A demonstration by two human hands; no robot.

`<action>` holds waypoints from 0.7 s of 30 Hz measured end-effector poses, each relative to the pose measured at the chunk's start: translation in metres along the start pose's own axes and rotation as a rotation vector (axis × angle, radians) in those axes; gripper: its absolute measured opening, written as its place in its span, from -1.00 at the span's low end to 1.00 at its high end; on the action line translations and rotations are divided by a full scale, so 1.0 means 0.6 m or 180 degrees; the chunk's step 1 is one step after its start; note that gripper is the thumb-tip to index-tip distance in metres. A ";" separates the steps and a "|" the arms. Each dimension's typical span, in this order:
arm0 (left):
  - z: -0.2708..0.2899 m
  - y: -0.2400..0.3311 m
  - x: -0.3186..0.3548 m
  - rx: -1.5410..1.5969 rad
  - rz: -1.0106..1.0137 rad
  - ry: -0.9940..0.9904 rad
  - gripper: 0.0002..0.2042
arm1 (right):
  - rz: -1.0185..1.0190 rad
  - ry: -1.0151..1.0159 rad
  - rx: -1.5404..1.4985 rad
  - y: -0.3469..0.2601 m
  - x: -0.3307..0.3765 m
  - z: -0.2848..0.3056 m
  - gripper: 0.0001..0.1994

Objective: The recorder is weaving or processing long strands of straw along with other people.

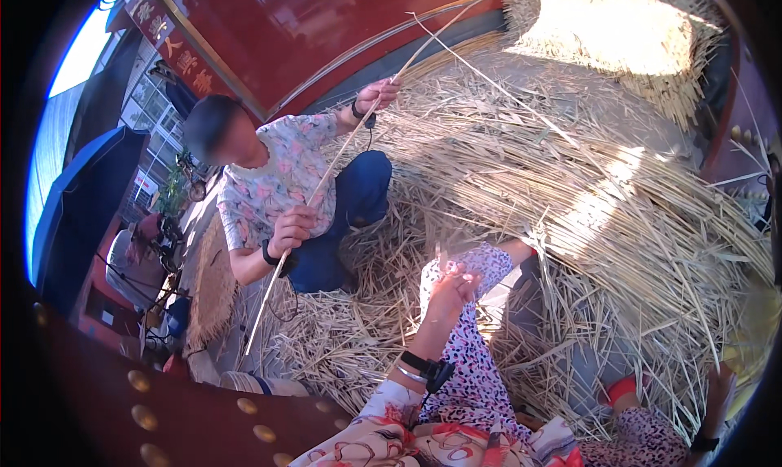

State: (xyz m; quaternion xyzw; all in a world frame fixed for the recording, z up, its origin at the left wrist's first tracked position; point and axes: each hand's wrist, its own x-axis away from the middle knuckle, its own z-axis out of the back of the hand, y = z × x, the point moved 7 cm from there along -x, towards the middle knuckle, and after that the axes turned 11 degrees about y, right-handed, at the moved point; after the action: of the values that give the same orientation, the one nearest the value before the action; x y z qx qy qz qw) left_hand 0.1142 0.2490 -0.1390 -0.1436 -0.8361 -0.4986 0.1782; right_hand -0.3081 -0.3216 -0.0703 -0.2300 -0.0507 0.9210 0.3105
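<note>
the left hand [450, 286] is raised over the knee, fingers pinched narrow on a thin reed strip [441, 259] — sorting or stripping, i judge; next it needs a steady pull. the right hand [720, 385], low at the far right, rests on the straw pile [570, 182] — its fingers i cannot tell. no container shows.

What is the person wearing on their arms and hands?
The left hand is bare. Its wrist carries a black strap with a small clip and a thin silver bangle. The short sleeve is white with red and dark swirls. The right hand, at the picture's edge, has a dark wristband.
</note>
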 end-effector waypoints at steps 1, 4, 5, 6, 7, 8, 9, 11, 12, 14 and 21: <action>-0.005 0.027 0.007 0.0069 -0.0253 -0.0182 -0.75 | 0.0034 -0.0023 -0.0021 0.012 0.004 -0.010 -0.87; 0.022 0.091 0.008 0.0291 -0.0589 0.0188 -0.75 | -0.0393 -0.0425 -0.0166 0.003 -0.004 -0.006 -0.87; 0.037 0.109 0.003 0.0448 -0.0735 0.0250 -0.75 | -0.0378 -0.0438 -0.0170 0.003 0.001 -0.014 -0.87; 0.056 0.121 -0.002 0.0529 -0.0716 0.0411 -0.72 | -0.0017 -0.0022 -0.0155 -0.001 0.007 -0.009 -0.87; 0.081 0.132 -0.003 0.0568 -0.0779 0.0591 -0.70 | 0.0353 0.0393 -0.0139 -0.008 0.008 0.001 -0.85; 0.107 0.142 -0.007 0.0610 -0.0839 0.0756 -0.68 | 0.0370 0.0393 -0.0134 -0.008 -0.001 0.006 -0.85; 0.148 0.143 -0.019 0.0710 -0.0871 0.0944 -0.68 | 0.0099 0.0008 -0.0057 0.006 -0.009 -0.003 -0.84; 0.231 0.148 -0.029 0.0895 -0.0975 0.1234 -0.60 | -0.0149 -0.0393 -0.0018 0.016 -0.011 -0.036 -0.82; 0.258 0.144 -0.028 0.0960 -0.0983 0.1402 -0.59 | -0.0204 -0.0381 -0.0173 0.008 -0.015 -0.028 -0.82; 0.329 0.126 -0.030 0.1154 -0.0766 0.2019 -0.60 | -0.0253 -0.0357 -0.0341 -0.018 -0.024 -0.019 -0.83; 0.429 0.082 -0.013 0.1275 -0.0562 0.2513 -0.85 | -0.0055 -0.0265 -0.0623 -0.021 -0.016 -0.033 -0.83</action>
State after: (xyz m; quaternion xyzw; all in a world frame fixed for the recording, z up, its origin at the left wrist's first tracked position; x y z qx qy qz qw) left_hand 0.1019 0.4988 -0.2168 0.1668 -0.7931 -0.3568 0.4645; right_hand -0.2854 -0.3181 -0.0809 -0.2202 -0.1552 0.9177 0.2920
